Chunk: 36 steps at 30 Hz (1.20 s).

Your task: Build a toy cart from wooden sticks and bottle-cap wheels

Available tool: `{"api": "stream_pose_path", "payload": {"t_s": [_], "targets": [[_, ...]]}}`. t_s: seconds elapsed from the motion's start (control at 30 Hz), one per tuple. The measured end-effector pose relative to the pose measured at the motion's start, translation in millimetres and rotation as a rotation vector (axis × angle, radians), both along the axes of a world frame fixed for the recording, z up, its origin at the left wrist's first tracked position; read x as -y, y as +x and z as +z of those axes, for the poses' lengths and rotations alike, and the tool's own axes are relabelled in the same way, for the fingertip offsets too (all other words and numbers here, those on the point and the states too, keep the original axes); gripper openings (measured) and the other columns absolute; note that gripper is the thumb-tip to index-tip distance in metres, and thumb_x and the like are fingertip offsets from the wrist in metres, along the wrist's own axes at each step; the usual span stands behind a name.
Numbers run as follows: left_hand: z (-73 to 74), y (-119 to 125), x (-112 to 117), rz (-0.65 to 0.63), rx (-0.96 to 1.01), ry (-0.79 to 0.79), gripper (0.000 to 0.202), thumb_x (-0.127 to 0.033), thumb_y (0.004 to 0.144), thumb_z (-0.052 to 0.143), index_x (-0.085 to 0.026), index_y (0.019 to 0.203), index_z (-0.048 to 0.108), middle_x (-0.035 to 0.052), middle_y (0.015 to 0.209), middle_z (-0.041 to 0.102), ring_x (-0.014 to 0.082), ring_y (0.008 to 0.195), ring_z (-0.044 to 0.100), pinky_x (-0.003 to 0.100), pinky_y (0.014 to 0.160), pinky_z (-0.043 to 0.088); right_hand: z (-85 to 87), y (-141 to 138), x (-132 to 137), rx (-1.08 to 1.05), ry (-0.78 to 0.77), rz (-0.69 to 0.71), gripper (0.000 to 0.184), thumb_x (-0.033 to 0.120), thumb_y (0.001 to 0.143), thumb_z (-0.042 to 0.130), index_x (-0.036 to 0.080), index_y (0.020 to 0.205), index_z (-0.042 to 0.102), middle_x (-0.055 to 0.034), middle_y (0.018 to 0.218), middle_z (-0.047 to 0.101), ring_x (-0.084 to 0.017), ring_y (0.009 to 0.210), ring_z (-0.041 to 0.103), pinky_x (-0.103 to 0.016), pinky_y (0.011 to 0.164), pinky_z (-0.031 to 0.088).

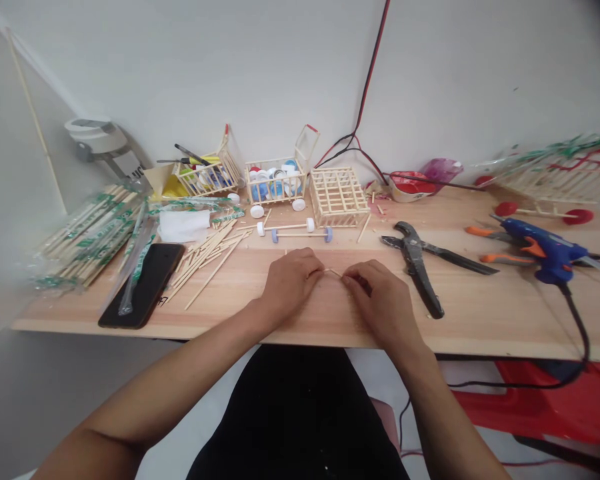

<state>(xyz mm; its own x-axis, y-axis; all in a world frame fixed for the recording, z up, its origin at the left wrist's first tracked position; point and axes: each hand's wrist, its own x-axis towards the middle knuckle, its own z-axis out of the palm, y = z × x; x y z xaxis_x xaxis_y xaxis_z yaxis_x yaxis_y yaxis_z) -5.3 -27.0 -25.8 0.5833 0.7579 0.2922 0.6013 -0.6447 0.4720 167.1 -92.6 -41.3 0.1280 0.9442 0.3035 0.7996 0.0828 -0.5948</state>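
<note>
Left hand and right hand pinching a thin wooden stick over the desk
Each grip is clenched on one end of the stick, which lies between the hands, close above the desk; bottle-cap wheels on axles lie ahead, black pliers to the right, a blue glue gun beyond

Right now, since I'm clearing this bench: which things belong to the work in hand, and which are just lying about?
In hand: left hand; right hand; thin stick pinched between them.

Lying about: blue hot glue gun; black pliers; loose wooden sticks; black phone; wooden cart.
</note>
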Motion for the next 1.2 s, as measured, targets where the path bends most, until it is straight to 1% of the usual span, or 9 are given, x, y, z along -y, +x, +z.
{"api": "stream_pose_path", "payload": {"t_s": [0.37,0.87,1.1,1.2], "targets": [[-0.3,-1.0,0.3,-0.009,0.004,0.014,0.017,-0.019,0.09,0.055,-0.018,0.081,0.07,0.0021,0.087,0.068,0.0162,0.085,0.062,0.027,0.074,0.044,0.8,-0.8,0.9,0.011,0.003,0.0,0.011,0.023,0.087,0.055,0.022,0.081,0.064,-0.0019,0.084,0.062,-0.018,0.081,0.057,-0.03,0.071,0.041],[1.5,-0.7,0.6,-0.002,0.001,-0.014,0.016,-0.019,0.089,0.056,-0.018,0.081,0.07,0.0021,0.089,0.069,0.0161,0.085,0.062,0.027,0.074,0.044,1.1,-1.3,1.1,0.012,0.006,0.003,0.011,0.023,0.088,0.054,0.022,0.081,0.063,-0.0016,0.085,0.062,-0.018,0.082,0.057,-0.03,0.074,0.041],[3.5,0.3,0.7,0.029,-0.033,-0.016,0.015,-0.02,0.088,0.057,-0.02,0.081,0.071,0.0019,0.089,0.069,0.0171,0.087,0.062,0.029,0.075,0.045,-0.7,-1.4,2.1,0.024,0.018,0.003,0.012,0.025,0.088,0.054,0.022,0.082,0.064,-0.0026,0.085,0.063,-0.019,0.081,0.058,-0.031,0.072,0.042],[5.1,0.1,0.6,0.049,-0.061,-0.017,0.015,-0.022,0.088,0.057,-0.02,0.082,0.071,0.0024,0.09,0.07,0.0178,0.088,0.062,0.029,0.075,0.045,-1.4,-1.7,2.6,0.028,0.04,0.008,0.015,0.026,0.09,0.051,0.022,0.083,0.064,-0.004,0.086,0.064,-0.02,0.084,0.058,-0.032,0.074,0.042]]}}
